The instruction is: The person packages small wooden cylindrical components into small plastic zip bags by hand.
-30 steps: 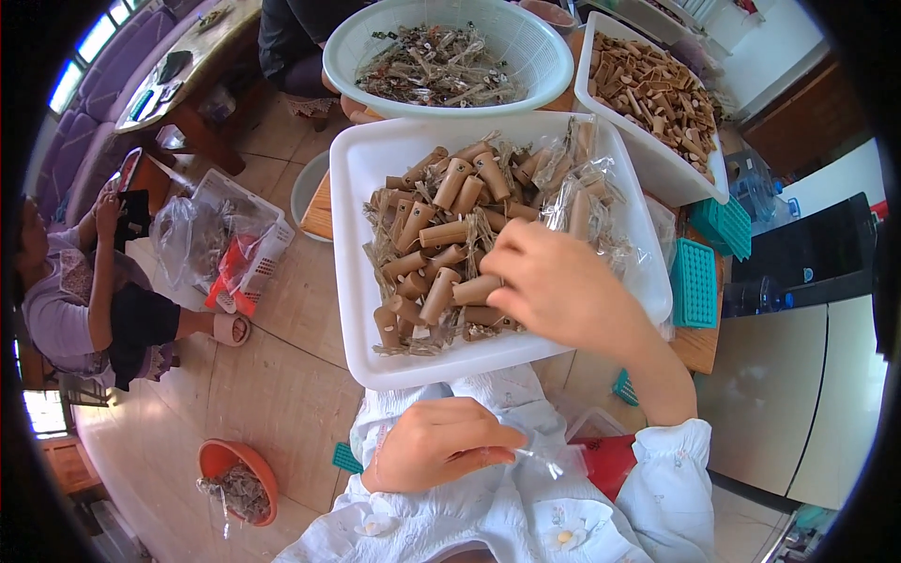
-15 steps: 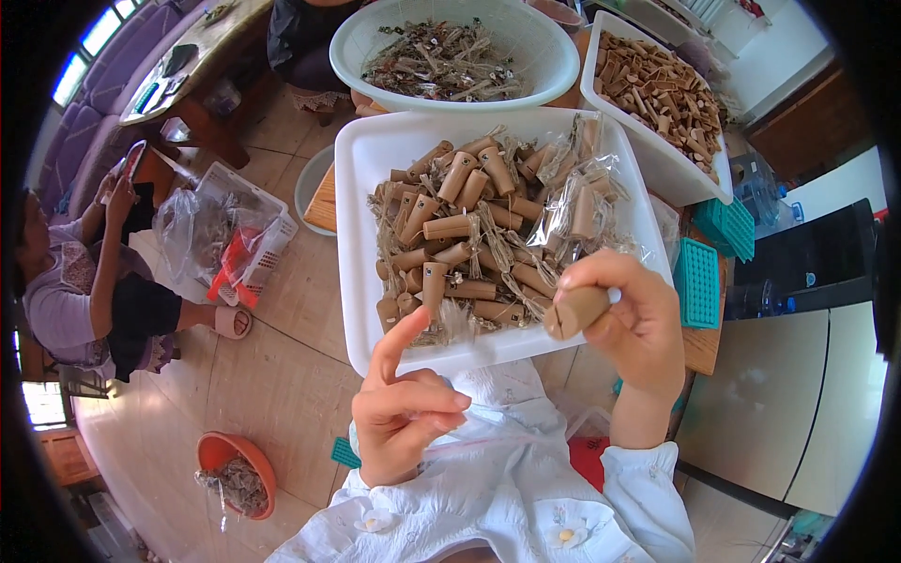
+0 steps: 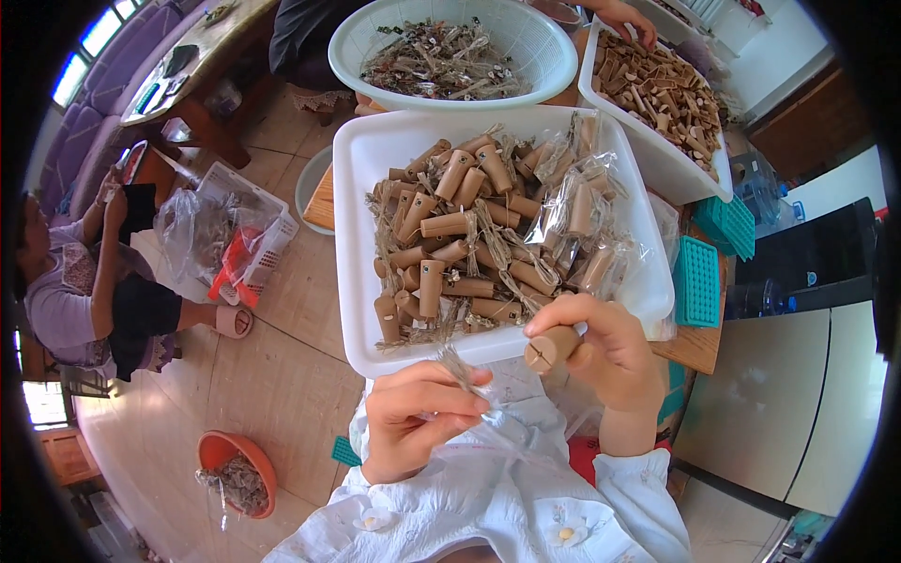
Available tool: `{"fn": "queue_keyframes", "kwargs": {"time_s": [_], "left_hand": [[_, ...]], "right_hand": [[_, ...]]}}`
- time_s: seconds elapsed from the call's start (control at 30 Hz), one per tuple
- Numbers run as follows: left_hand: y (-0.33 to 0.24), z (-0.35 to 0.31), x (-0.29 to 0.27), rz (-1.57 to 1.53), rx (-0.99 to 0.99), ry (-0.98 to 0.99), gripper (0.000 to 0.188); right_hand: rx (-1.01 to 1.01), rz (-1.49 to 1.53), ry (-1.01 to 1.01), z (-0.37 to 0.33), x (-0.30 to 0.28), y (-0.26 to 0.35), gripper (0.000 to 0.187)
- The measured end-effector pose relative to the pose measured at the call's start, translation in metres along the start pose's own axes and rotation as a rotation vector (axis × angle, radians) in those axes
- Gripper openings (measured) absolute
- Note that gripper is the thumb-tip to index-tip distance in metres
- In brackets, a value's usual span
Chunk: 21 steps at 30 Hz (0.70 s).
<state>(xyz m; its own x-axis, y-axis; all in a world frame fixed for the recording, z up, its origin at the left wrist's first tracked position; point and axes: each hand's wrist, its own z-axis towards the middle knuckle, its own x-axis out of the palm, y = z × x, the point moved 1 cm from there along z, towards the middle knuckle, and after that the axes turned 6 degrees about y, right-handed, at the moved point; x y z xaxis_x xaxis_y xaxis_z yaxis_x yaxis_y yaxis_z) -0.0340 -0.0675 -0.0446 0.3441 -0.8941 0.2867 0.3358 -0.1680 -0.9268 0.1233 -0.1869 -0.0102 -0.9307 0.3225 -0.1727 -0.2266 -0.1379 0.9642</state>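
Right at the fingertips, we see the right hand (image 3: 621,364) pinching a brown slotted cylinder (image 3: 552,350) between thumb and fingers, just off the near edge of the white tray (image 3: 347,253). The left hand (image 3: 418,418) has thumb and fingers closed on a beige cord bundle (image 3: 455,366), with what looks like clear film (image 3: 497,419) below it; how firmly, we cannot tell. Here's the danger: that cylinder is smooth and round, so a loose pinch could let it roll out and drop into the lap. Frayed cord ends could snag the film, too. Farther out, sleeved cylinders (image 3: 582,208) crowd loose ones, their cords tangled, so one careless tug could drag several over the rim.
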Motion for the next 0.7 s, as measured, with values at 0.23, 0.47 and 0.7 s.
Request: {"fn": "queue_keyframes", "kwargs": {"time_s": [0.23,0.47,0.7], "left_hand": [[0.001,0.003,0.002,0.214,0.171,-0.075,0.017],[-0.002,0.006,0.009,0.25,0.21,0.258,0.021],[-0.004,0.001,0.007,0.23,0.271,0.501,0.022]], "right_hand": [[0.081,0.231,0.015,-0.011,0.013,-0.002,0.033],[-0.013,-0.221,0.038,-0.007,0.022,0.002,0.036],[-0.123,-0.539,0.077,-0.009,0.038,-0.01,0.033]]}}
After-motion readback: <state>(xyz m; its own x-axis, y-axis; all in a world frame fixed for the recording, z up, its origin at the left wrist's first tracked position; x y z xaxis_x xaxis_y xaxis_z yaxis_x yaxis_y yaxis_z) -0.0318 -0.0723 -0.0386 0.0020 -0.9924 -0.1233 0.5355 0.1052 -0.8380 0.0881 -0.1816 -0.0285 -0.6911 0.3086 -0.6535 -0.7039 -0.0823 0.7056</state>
